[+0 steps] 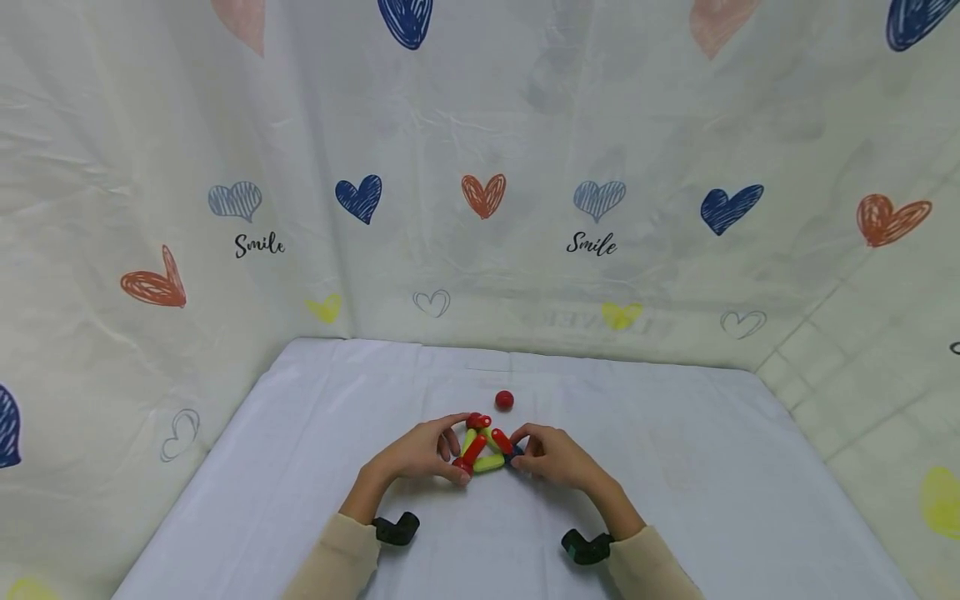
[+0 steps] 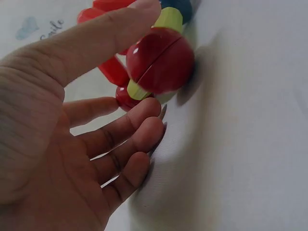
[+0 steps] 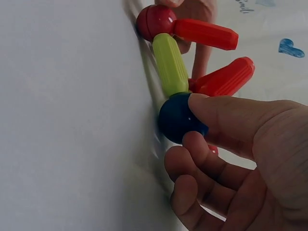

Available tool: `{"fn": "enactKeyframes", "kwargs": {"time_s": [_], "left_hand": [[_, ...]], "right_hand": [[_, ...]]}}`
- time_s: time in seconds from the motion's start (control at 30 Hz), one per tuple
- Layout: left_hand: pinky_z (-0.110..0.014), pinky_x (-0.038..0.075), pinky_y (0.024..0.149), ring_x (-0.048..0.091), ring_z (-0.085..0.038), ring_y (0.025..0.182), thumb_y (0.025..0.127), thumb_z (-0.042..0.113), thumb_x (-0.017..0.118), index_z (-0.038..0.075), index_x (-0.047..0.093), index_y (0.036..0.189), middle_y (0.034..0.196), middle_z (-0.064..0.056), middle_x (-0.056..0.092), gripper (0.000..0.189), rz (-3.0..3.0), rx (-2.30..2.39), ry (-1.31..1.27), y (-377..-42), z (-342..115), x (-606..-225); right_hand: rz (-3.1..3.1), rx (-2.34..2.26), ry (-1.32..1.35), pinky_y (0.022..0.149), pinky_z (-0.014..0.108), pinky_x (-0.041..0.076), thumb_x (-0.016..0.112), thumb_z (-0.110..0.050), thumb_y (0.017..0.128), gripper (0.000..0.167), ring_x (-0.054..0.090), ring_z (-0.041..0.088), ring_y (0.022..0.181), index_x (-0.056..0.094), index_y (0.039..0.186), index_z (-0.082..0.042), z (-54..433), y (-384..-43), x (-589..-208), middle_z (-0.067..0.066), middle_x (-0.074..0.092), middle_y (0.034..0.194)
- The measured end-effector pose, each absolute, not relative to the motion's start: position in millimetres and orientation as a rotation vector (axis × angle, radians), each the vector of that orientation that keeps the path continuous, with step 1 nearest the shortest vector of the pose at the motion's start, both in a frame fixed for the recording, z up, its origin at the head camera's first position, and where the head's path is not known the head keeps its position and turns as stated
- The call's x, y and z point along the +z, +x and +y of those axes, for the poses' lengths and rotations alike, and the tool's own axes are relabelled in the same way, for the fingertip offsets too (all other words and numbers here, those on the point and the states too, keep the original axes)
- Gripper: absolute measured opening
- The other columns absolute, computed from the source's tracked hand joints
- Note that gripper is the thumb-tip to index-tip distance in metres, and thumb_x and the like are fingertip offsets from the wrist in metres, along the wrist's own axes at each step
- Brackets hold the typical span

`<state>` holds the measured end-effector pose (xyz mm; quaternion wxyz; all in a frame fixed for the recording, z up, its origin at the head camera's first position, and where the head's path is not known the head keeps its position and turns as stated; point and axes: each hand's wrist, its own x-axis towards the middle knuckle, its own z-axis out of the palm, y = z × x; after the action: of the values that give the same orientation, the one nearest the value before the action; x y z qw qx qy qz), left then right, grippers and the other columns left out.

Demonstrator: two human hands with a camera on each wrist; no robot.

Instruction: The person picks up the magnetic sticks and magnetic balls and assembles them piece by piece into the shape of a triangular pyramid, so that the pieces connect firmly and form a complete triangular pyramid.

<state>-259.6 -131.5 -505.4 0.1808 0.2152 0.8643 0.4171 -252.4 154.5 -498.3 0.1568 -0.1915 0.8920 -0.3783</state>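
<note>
A triangle of yellow-green magnetic sticks (image 1: 489,463) with balls at its corners lies on the white cloth. Red sticks (image 3: 207,33) tilt upward from the corner balls. My left hand (image 1: 420,450) holds the left side of this frame, thumb by the near red ball (image 2: 161,60) and index finger at the far red ball (image 1: 473,420). The other left fingers are loosely bent beside it. At the right corner my right hand (image 1: 558,457) pinches the blue ball (image 3: 178,118) between thumb and fingers. Its underside and part of the far corner are hidden.
One loose red ball (image 1: 505,401) sits on the table cloth (image 1: 630,433) just beyond the frame. A heart-printed curtain (image 1: 525,275) rises behind the table and along both sides. Black wrist cameras (image 1: 587,547) sit near both cuffs.
</note>
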Motion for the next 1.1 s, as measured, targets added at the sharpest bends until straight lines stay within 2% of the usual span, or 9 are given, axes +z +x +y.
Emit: {"fn": "enactKeyframes", "kwargs": {"time_s": [0.13, 0.3, 0.5, 0.83, 1.1], "left_hand": [[-0.030, 0.051, 0.074, 0.060, -0.018, 0.086, 0.080, 0.030, 0.089, 0.020, 0.040, 0.157, 0.096, -0.001, 0.064, 0.092, 2.441, 1.203, 0.591, -259, -134, -506], [-0.028, 0.052, 0.073, 0.059, -0.017, 0.086, 0.083, 0.028, 0.086, 0.019, 0.047, 0.152, 0.099, 0.000, 0.064, 0.080, 2.467, 1.214, 0.583, -260, -138, -510], [-0.027, 0.051, 0.072, 0.059, -0.016, 0.086, 0.084, 0.030, 0.085, 0.020, 0.053, 0.147, 0.100, 0.001, 0.064, 0.071, 2.487, 1.217, 0.584, -262, -140, -513], [-0.029, 0.051, 0.073, 0.058, -0.017, 0.088, 0.085, 0.029, 0.084, 0.021, 0.060, 0.140, 0.100, 0.002, 0.065, 0.061, 2.505, 1.224, 0.543, -262, -142, -514], [-0.029, 0.052, 0.075, 0.060, -0.017, 0.089, 0.085, 0.030, 0.084, 0.021, 0.061, 0.139, 0.102, 0.003, 0.067, 0.059, 2.501, 1.231, 0.543, -263, -143, -516]], "right_hand": [[2.532, -1.082, -0.571, 0.062, 0.025, 0.049, 0.073, -0.024, 0.095, 0.032, 0.058, 0.014, 0.069, 0.065, 0.123, -0.013, 153, -253, -497, 0.001, 0.063, 0.080], [2.508, -1.122, -0.603, 0.065, 0.028, 0.051, 0.069, -0.022, 0.098, 0.028, 0.062, 0.018, 0.074, 0.065, 0.123, -0.012, 154, -260, -496, 0.002, 0.065, 0.087], [2.579, -1.244, -0.459, 0.068, 0.031, 0.052, 0.068, -0.020, 0.098, 0.027, 0.063, 0.021, 0.079, 0.066, 0.124, -0.015, 153, -281, -495, 0.003, 0.065, 0.094], [2.604, -1.324, -0.356, 0.072, 0.034, 0.057, 0.072, -0.019, 0.096, 0.041, 0.064, 0.022, 0.092, 0.062, 0.136, -0.018, 145, -320, -490, 0.012, 0.064, 0.127], [2.575, -1.251, -0.372, 0.069, 0.031, 0.055, 0.071, -0.013, 0.096, 0.033, 0.066, 0.020, 0.086, 0.066, 0.128, -0.016, 135, -337, -499, 0.012, 0.064, 0.126]]}}
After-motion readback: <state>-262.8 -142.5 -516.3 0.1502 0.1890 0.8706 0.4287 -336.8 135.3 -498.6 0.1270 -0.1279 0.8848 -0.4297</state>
